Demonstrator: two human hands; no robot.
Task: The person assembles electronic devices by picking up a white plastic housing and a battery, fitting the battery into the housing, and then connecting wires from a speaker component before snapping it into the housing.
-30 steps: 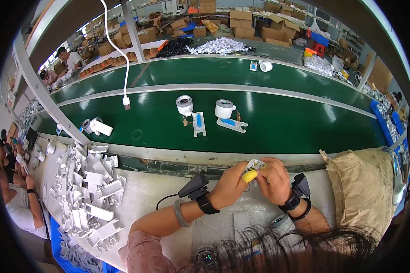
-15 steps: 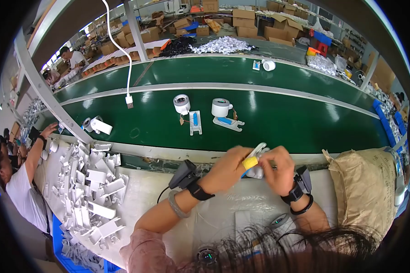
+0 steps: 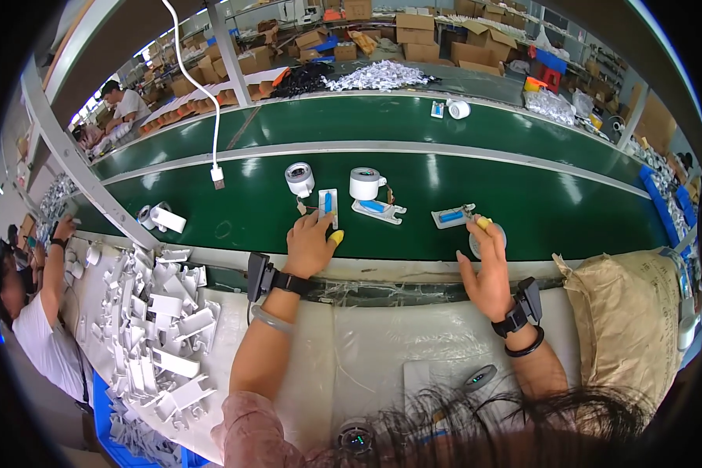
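Note:
My left hand (image 3: 310,248) reaches onto the green belt, its fingertips on the near end of a white plate (image 3: 328,201) carrying a blue battery. Its yellow-covered thumb stands apart from the fingers. Beyond it is a white round housing (image 3: 299,179) with a dark ring-shaped top. A second white housing (image 3: 364,184) stands to the right, next to another battery plate (image 3: 379,210). My right hand (image 3: 487,273), fingers stretched and thumb apart, is beside a third plate with a blue battery (image 3: 451,217). A round white part (image 3: 500,237) is mostly hidden behind its fingers.
White plastic brackets (image 3: 160,327) lie heaped at the left of the bench. A brown paper sack (image 3: 620,320) stands at the right. Over the belt hangs a white USB cable (image 3: 216,140). A co-worker (image 3: 43,312) reaches onto the belt at far left.
My hands have moved apart. The part they held together is now on the belt by my right hand. My left hand has gone left to the nearest battery plate.

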